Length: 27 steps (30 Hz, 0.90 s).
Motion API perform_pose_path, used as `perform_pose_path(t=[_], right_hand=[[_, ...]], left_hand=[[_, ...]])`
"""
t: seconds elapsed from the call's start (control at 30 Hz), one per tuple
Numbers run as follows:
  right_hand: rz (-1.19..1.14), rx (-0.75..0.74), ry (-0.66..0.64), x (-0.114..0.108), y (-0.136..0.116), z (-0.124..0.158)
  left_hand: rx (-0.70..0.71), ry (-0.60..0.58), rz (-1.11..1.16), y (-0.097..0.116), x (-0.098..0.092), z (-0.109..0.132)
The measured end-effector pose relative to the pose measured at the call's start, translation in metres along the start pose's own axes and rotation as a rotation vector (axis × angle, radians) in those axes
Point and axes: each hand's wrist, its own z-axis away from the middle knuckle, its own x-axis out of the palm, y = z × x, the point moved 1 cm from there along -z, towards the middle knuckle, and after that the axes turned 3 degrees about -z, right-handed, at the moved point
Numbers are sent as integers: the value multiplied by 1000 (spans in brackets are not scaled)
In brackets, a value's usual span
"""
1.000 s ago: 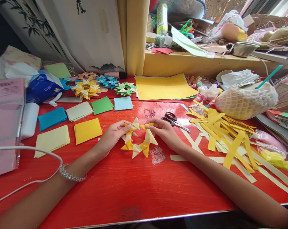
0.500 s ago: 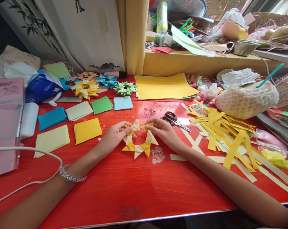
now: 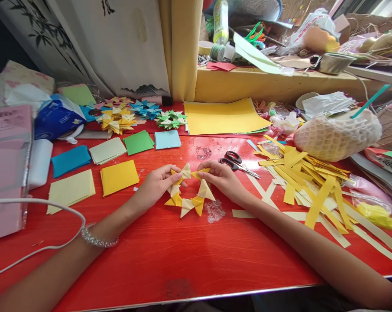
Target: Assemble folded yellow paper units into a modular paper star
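Observation:
A folded paper ring of yellow and cream pointed pieces lies on the red table in front of me. My left hand pinches its left upper side, fingers closed on a folded point. My right hand grips the ring's right upper side, fingers curled round a yellow piece. Both hands meet near the top of the ring. A silver bracelet circles my left wrist.
Black scissors lie just beyond my right hand. Yellow and cream paper strips pile up at right. Stacks of coloured paper squares sit left, finished paper stars behind. A white cable and pink box are at far left.
The ring has tightened a little as both hands press its top pieces together. The hands have barely shifted.

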Motion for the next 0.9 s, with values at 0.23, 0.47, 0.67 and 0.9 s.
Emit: perform_pose_path(t=[0.23, 0.47, 0.67, 0.9], right_hand=[[29, -34, -25, 0, 1, 1], [26, -55, -51, 0, -2, 1], [33, -12, -32, 2, 0, 1], [-86, 25, -110, 4, -4, 2]], left_hand=[[18, -44, -70, 1, 0, 1], [28, -75, -93, 0, -1, 1], [22, -76, -75, -2, -1, 0], [20, -8, -97, 2, -1, 1]])
